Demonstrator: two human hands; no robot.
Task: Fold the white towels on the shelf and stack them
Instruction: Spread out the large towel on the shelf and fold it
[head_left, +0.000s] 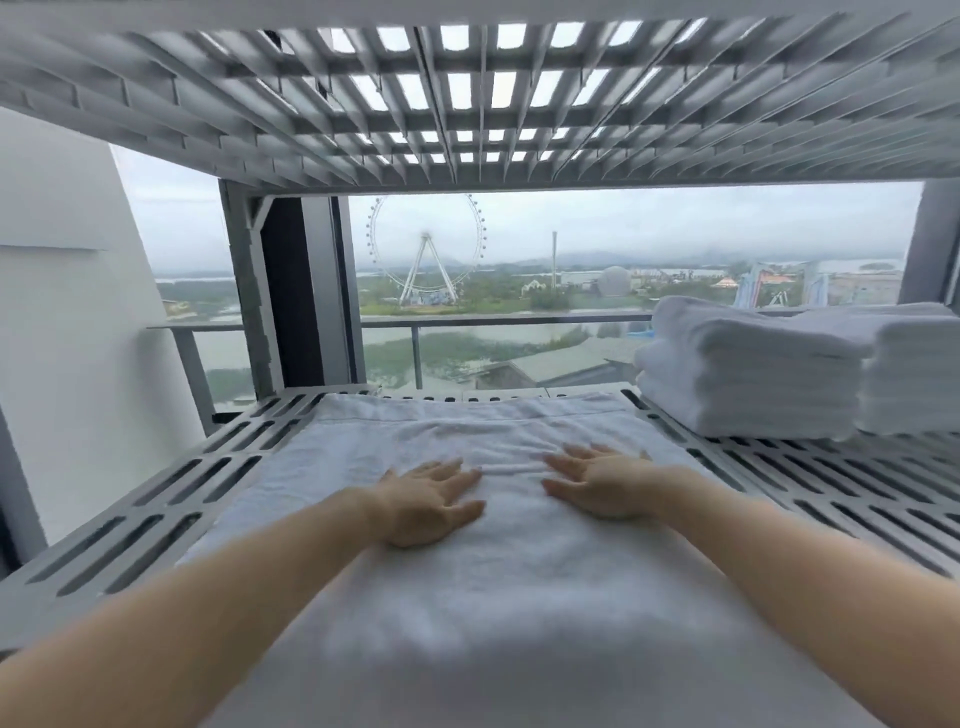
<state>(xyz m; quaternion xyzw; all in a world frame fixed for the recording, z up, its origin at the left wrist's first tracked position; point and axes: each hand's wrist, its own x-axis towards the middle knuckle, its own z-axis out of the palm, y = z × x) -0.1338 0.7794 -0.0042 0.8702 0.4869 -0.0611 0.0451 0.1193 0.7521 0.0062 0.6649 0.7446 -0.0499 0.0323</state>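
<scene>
Both hands, left hand (426, 501), right hand (602, 483), flat on towel (493, 597).

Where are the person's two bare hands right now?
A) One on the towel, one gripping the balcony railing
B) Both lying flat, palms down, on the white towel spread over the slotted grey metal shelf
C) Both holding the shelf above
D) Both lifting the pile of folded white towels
B: the left hand and right hand lie flat, fingers spread, on the spread white towel; the folded white towel stack sits untouched at right.
</scene>
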